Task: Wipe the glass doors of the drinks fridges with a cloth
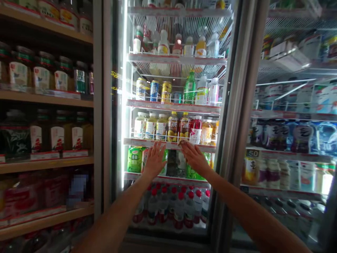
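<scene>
- A small brown bit (181,142) is at the fingertips of my right hand, in front of the middle shelf edge (172,145). It's too small for me to say what it is.
- My right hand (194,157) has its fingers bent and close together. I can't tell if it is gripping the brown bit.
- My left hand (154,158) is flat, with its fingers spread wide, and I see nothing in it. It is near the same edge, but I can't tell if it touches.
- Just above, between my hands, I see two brown bottles (173,128) with yellow caps. Three pale bottles (151,126) are on their left, and a red bottle (196,128) is on their right.
- Under that shelf, I see a green pack (135,158) left of my left hand.
- One shelf up are a blue can (154,90), a gold can (166,92) and a green bottle (190,88).
- Down low are lots of red-capped bottles (180,212).
- Far left, I see jars (42,74) on wooden shelves (47,98).
</scene>
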Demonstrator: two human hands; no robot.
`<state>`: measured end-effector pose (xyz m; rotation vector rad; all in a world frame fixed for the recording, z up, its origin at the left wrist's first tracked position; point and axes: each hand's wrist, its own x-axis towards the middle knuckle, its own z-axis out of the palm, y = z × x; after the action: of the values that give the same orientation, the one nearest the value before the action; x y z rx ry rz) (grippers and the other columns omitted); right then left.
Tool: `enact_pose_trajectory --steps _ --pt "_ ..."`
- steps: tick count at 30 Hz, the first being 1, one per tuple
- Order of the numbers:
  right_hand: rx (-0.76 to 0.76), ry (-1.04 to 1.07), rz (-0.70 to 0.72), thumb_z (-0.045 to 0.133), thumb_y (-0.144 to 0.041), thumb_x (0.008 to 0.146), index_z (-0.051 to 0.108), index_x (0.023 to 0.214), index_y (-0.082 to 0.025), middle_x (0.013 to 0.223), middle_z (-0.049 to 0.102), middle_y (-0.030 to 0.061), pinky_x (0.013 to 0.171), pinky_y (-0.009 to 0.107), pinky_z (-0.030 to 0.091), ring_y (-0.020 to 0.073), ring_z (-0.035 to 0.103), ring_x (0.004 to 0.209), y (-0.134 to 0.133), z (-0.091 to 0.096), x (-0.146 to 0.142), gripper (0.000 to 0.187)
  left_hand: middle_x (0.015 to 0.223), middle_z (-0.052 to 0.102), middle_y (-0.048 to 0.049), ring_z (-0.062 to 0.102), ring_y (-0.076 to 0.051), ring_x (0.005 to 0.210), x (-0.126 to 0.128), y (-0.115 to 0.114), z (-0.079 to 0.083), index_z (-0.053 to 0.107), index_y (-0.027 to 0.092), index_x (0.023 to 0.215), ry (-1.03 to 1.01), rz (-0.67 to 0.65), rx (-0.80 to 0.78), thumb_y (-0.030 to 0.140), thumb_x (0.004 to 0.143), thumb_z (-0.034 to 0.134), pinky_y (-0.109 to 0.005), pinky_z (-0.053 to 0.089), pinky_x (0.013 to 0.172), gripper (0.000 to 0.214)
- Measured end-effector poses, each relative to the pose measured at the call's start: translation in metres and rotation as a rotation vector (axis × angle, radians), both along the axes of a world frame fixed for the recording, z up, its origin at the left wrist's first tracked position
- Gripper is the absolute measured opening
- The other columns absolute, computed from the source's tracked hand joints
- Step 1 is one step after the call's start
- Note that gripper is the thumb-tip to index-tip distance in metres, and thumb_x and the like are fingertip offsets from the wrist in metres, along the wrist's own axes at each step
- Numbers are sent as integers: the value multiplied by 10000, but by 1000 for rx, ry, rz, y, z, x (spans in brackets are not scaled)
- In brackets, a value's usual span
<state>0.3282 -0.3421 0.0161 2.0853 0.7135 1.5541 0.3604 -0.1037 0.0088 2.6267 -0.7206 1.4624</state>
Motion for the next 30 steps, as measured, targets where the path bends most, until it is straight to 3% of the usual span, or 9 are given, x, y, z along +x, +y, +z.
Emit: enact_pose_trajectory --steps 3,8,13,18,20,26,28,30 --pt "128 -18 -24 470 -166 843 452 1334 -143 1421 428 95 1138 449 169 232 167 1409 1 4 0 492 1509 202 -144 166 -307 1396 0 0 -1 331 175 1399 2 8 -6 336 779 613 -498 276 1084 700" --pt "38 62 1 443 -133 843 441 1342 -183 1427 423 76 1131 447 195 207 173 1409 -14 -21 -7 501 1505 218 -141 165 -301 1396 0 1 -2 338 172 1397 -18 -1 3 331 788 597 -489 281 1084 681" --pt "342 -80 -75 438 -171 856 280 1430 -161 1442 386 134 1089 484 271 229 161 1413 -47 -14 -17 595 1507 202 -143 154 -306 1397 1 0 -3 348 168 1391 -14 -9 -20 323 784 596 -505 274 1086 674" --pt "380 -69 -138 406 -149 872 197 1457 -183 1470 336 131 1031 477 366 262 212 1397 -67 -59 -38 623 1502 218 -142 163 -306 1396 1 -2 -4 341 169 1396 -3 -11 -28 318 790 588 -513 273 1084 671" --pt "357 -36 -134 403 -141 870 170 1464 -201 1478 324 119 1024 472 379 262 248 1384 -71 -66 -40 641 1499 222 -149 161 -306 1396 2 -2 -4 346 159 1393 -6 -10 -28 324 793 586 -514 265 1088 667" --pt "516 -175 -82 410 -146 868 103 1476 -194 1515 228 130 1045 526 343 289 186 1400 -71 -13 -19 683 1499 232 -153 169 -311 1394 5 -2 -5 360 158 1384 -17 -18 -47 326 780 611 -504 255 1096 676" --pt "522 -172 -61 407 -147 871 82 1477 -195 1527 191 124 1041 531 347 296 166 1404 -69 -14 -18 690 1503 228 -145 161 -302 1398 6 -2 -6 352 170 1389 -15 -24 -46 325 785 606 -499 254 1099 674" --pt "460 -130 -53 408 -140 872 66 1477 -207 1521 216 113 1033 515 366 286 170 1405 -67 -33 -24 698 1507 220 -144 146 -300 1402 7 -2 -6 336 172 1397 -10 -25 -40 324 787 605 -505 251 1099 683"
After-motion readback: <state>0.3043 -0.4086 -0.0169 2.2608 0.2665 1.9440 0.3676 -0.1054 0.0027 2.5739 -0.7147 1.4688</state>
